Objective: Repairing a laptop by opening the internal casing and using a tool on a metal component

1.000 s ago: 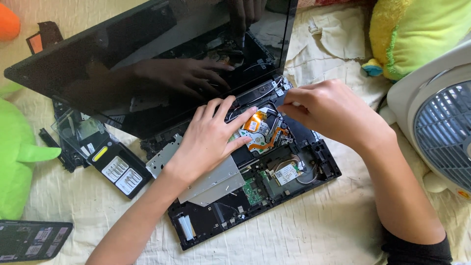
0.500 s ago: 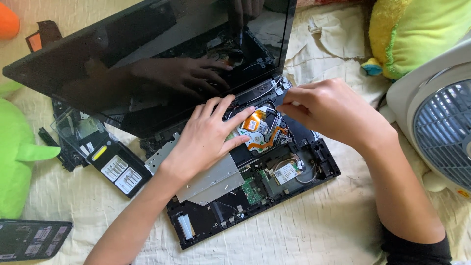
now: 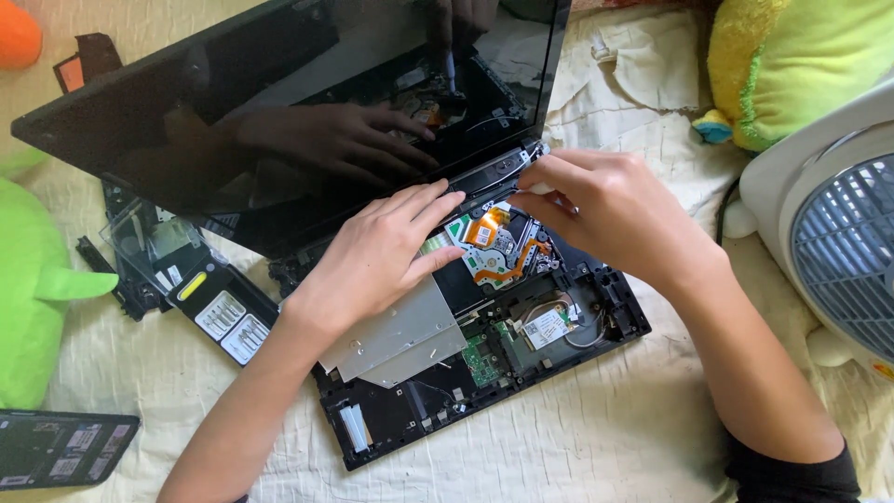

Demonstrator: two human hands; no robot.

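Note:
An opened black laptop lies on a cream sheet, its base stripped so the inner boards show. Its dark screen is tilted up behind. My left hand rests flat, fingers spread, on the base by the hinge and over a silver drive. My right hand is closed at the hinge's right end, just above a board with orange ribbon cables. The screen's reflection shows this hand around a slim pale tool; the tool itself is mostly hidden by the fingers.
A black battery pack with labels and a clear plastic piece lie left of the laptop. A flat black panel lies bottom left. A green plush, a yellow-green plush and a white fan crowd the sides.
Both hands stay at the hinge in nearly the same pose. Only the view shifts slightly.

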